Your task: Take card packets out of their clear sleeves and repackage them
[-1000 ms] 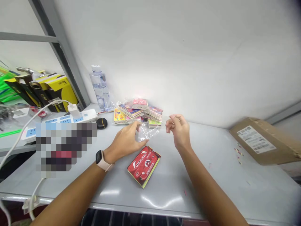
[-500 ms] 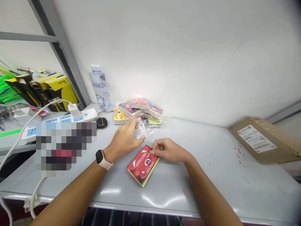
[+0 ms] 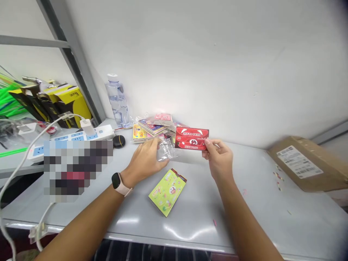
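Observation:
My right hand (image 3: 219,157) pinches a flat red card (image 3: 191,138) by its right end and holds it up over the desk. White lettering and a cartoon face are printed on it. My left hand (image 3: 145,156), with a watch on the wrist, is curled around a clear plastic bag (image 3: 165,149). Below and between both hands lies a green printed stack of cards (image 3: 168,192), with a dark red edge showing at its top. Behind the bag is a pile of colourful card packs (image 3: 152,126), partly covered by clear wrapping.
A water bottle (image 3: 117,101) stands against the wall. To the left are a power strip (image 3: 104,132) with a white cable, a black earbud case (image 3: 119,141) and yellow-black boxes (image 3: 72,98). A cardboard box (image 3: 323,156) sits at the right, near small coloured scraps (image 3: 278,176).
My right hand has lifted the red card off the stack, up and to the right, uncovering a green one. My left hand stays almost where it was with the bag.

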A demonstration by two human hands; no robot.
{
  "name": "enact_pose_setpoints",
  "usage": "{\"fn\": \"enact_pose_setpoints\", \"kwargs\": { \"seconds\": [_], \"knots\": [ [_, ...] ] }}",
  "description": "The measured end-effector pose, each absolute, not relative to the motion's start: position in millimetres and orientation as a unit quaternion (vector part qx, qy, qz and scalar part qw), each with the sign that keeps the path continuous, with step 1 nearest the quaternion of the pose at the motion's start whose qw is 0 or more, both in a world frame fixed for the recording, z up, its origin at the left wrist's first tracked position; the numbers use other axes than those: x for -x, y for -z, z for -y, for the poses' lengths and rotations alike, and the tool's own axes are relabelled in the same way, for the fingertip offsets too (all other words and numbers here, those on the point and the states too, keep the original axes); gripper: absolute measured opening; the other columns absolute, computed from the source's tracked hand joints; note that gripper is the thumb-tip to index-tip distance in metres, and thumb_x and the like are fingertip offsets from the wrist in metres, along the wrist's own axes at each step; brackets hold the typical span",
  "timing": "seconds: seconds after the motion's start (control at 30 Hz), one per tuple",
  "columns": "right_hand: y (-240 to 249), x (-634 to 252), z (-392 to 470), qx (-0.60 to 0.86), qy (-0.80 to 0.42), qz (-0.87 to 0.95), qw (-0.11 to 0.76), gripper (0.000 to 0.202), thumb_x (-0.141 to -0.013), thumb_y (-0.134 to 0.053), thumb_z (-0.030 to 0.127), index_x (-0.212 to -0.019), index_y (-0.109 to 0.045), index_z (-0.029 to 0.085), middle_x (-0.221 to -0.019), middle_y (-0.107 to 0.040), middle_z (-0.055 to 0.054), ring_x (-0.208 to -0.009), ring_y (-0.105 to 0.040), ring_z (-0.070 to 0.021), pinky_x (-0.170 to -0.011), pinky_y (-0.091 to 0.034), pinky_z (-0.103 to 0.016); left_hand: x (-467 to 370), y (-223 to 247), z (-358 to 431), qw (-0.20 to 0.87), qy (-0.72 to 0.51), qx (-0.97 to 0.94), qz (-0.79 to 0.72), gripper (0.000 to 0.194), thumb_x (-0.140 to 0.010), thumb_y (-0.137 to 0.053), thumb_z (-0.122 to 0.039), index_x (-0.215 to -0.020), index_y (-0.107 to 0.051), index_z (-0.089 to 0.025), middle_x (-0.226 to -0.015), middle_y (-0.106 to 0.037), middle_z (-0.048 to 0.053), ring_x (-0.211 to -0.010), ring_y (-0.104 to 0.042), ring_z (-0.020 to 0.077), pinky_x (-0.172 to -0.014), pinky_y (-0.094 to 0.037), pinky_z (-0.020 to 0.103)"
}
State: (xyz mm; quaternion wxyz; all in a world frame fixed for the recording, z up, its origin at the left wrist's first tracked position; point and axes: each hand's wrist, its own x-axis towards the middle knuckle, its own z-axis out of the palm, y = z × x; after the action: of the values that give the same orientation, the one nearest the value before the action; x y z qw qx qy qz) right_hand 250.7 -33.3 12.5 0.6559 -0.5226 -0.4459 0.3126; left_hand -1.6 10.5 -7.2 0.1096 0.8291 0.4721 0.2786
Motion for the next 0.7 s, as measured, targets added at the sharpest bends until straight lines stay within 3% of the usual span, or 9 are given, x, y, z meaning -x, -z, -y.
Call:
{"fn": "enact_pose_setpoints", "kwargs": {
  "seconds": [0.1, 0.23, 0.43, 0.57, 0.63, 0.7],
  "knots": [
    [-10.2, -243.0, 34.9, 0.564, -0.232, 0.468, 0.64, 0.04, -0.08, -0.086, 0.056, -0.081, -0.068, 0.02, -0.059, -0.065, 0.0, -0.053, -0.054, -0.0141, -0.052, -0.042, -0.028, 1.2, 7.3, -9.7, 0.106, -0.278, -0.83, -0.473, 0.055, -0.085, -0.073, -0.043, -0.13, -0.051, -0.02, -0.125, -0.069, 0.014, -0.118, -0.067, 0.036, -0.098, -0.054, 0.051],
    [-7.2, -232.4, 39.6, 0.58, -0.176, 0.51, 0.61, 0.038, -0.083, -0.083, 0.056, -0.086, -0.072, 0.02, -0.078, -0.076, -0.006, -0.061, -0.063, -0.0177, -0.055, -0.048, -0.031, 0.8, 5.8, -9.3, 0.107, -0.295, -0.82, -0.478, 0.054, -0.085, -0.074, -0.044, -0.129, -0.05, -0.022, -0.117, -0.069, 0.011, -0.112, -0.068, 0.0343, -0.094, -0.054, 0.049],
    [-2.6, -231.6, 39.8, 0.593, -0.133, 0.498, 0.619, 0.036, -0.087, -0.08, 0.055, -0.093, -0.074, 0.02, -0.083, -0.078, -0.007, -0.067, -0.065, -0.019, -0.062, -0.052, -0.034, 0.1, 4.7, -9.2, 0.102, -0.295, -0.826, -0.47, 0.056, -0.084, -0.076, -0.04, -0.13, -0.049, -0.022, -0.118, -0.068, 0.011, -0.115, -0.067, 0.0351, -0.096, -0.054, 0.05],
    [-1.8, -226.5, 38.9, 0.589, -0.228, 0.49, 0.601, 0.039, -0.082, -0.082, 0.057, -0.089, -0.075, 0.019, -0.074, -0.075, -0.006, -0.056, -0.057, -0.0164, -0.052, -0.046, -0.031, -1.2, 5.1, -8.5, 0.091, -0.304, -0.836, -0.447, 0.059, -0.085, -0.076, -0.038, -0.134, -0.047, -0.02, -0.127, -0.067, 0.013, -0.12, -0.066, 0.0345, -0.099, -0.053, 0.049],
    [-0.1, -220.3, 39.0, 0.582, -0.294, 0.505, 0.566, 0.041, -0.081, -0.081, 0.059, -0.089, -0.076, 0.019, -0.068, -0.073, -0.004, -0.049, -0.05, -0.0141, -0.047, -0.04, -0.031, -2.1, 4.6, -7.2, 0.087, -0.297, -0.844, -0.437, 0.053, -0.086, -0.074, -0.038, -0.129, -0.049, -0.02, -0.128, -0.067, 0.013, -0.117, -0.067, 0.0344, -0.096, -0.053, 0.048],
    [2.2, -214.2, 39.2, 0.558, -0.352, 0.548, 0.515, 0.043, -0.085, -0.076, 0.061, -0.094, -0.079, 0.019, -0.074, -0.074, -0.005, -0.051, -0.052, -0.0147, -0.047, -0.04, -0.031, -2.6, 3.8, -5.7, 0.082, -0.277, -0.85, -0.44, 0.042, -0.088, -0.071, -0.038, -0.121, -0.052, -0.021, -0.121, -0.069, 0.012, -0.108, -0.069, 0.0338, -0.087, -0.054, 0.046]
  ]
}}
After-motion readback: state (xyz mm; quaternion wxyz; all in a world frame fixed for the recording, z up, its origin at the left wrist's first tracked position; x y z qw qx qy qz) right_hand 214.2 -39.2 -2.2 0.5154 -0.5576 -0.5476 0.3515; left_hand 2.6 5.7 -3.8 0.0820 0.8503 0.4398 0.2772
